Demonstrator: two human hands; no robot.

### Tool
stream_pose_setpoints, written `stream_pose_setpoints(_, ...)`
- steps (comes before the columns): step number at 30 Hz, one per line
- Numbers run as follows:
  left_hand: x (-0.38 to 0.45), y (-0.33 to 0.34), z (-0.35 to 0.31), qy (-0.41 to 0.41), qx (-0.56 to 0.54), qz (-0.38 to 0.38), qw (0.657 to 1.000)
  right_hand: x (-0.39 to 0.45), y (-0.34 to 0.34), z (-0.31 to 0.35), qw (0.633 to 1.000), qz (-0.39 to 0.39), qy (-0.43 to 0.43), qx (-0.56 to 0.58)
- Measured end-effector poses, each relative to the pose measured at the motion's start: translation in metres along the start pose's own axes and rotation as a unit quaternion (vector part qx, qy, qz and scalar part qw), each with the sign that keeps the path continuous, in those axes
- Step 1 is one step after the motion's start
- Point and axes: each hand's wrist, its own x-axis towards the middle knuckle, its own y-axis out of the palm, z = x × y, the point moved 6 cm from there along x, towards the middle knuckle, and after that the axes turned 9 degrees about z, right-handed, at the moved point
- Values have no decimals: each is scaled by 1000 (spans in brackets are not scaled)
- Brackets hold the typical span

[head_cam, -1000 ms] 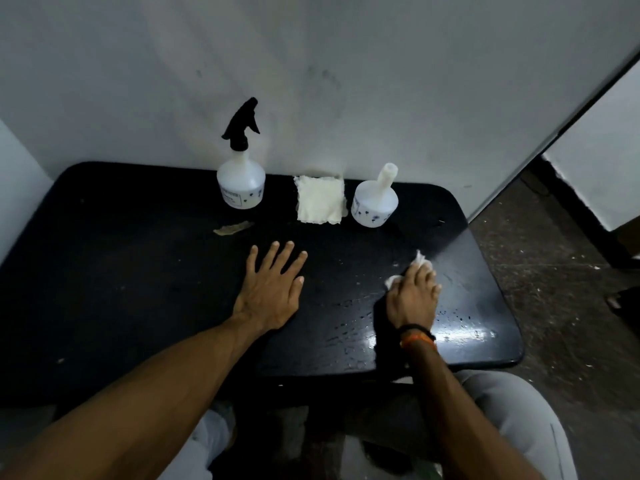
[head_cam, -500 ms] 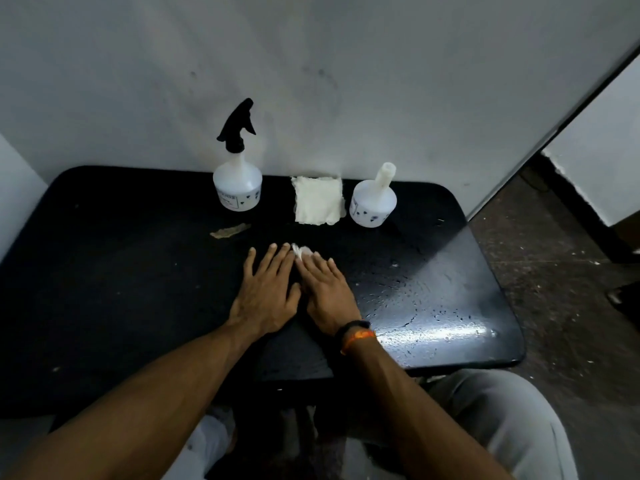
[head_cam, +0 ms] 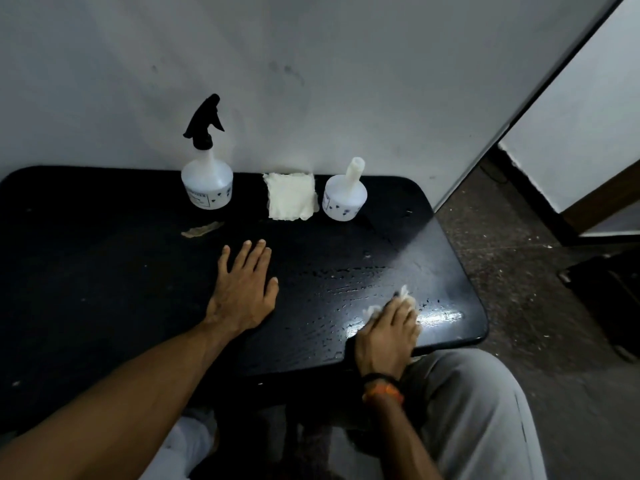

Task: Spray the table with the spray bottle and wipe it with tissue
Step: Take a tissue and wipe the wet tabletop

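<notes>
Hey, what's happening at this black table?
A person is wiping the wet black table. Their right hand presses a crumpled tissue onto the shiny, droplet-covered patch near the front right corner. The left hand lies flat on the tabletop, holding nothing. The spray bottle stands upright at the back by the wall, beside a folded tissue stack and a capless bottle.

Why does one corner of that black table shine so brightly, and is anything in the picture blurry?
Head view: light glares off the wet near right part of the table, by the right hand pressing the tissue; that hand looks slightly motion-blurred, the left hand sharper. The table's left side is dim. The wide lens bends its edges.
</notes>
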Motion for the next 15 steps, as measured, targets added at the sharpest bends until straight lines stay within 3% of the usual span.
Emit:
stream_pose_setpoints(4,1,1,0,-2,4,-3,1000,-51,41,45,979,56,-197,-14)
stream_pose_setpoints(7,1,0,-1,-1,4,1,1000,-30,39,55,960,90,-265,-24)
stream_pose_setpoints(9,0,1,-1,0,6,5,1000,4,30,43,967,86,-233,-49)
stream_pose_setpoints(15,1,1,-1,-3,10,13,1000,75,-4,-21,996,69,-19,-48)
